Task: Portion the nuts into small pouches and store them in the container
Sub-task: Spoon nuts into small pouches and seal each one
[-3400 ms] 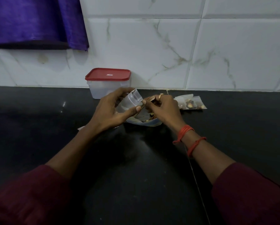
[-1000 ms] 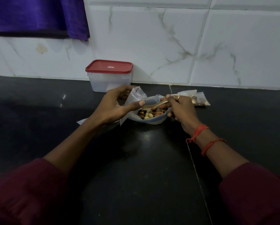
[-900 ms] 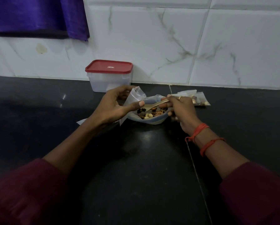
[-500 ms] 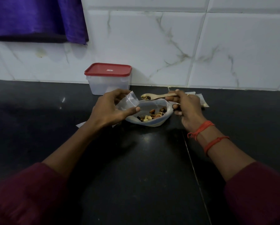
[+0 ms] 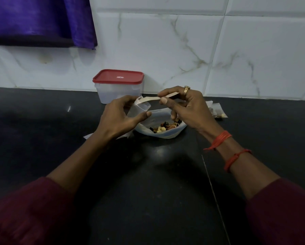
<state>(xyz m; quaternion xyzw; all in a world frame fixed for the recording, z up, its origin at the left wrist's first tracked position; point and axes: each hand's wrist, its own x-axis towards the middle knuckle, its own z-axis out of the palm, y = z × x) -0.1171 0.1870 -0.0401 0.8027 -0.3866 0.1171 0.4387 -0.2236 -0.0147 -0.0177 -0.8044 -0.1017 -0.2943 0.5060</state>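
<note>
My left hand (image 5: 120,119) holds a small clear pouch (image 5: 139,108) upright with its mouth open. My right hand (image 5: 187,106) grips a wooden spoon (image 5: 153,98) by the handle; the spoon's bowl is tipped into the pouch's mouth. Below both hands a large plastic bag (image 5: 167,133) lies open on the black counter (image 5: 148,183), with mixed nuts (image 5: 164,127) inside it. A clear container with a red lid (image 5: 119,85) stands shut against the tiled wall behind my left hand.
Filled small pouches (image 5: 217,112) lie on the counter to the right of my right hand. Flat spare pouches (image 5: 90,136) show under my left wrist. A purple cloth (image 5: 42,20) hangs at the upper left. A seam (image 5: 213,191) runs down the counter.
My right hand lifted the loaded spoon out of the nut bag and swung it left, so its bowl now sits in the mouth of the pouch in my left hand.
</note>
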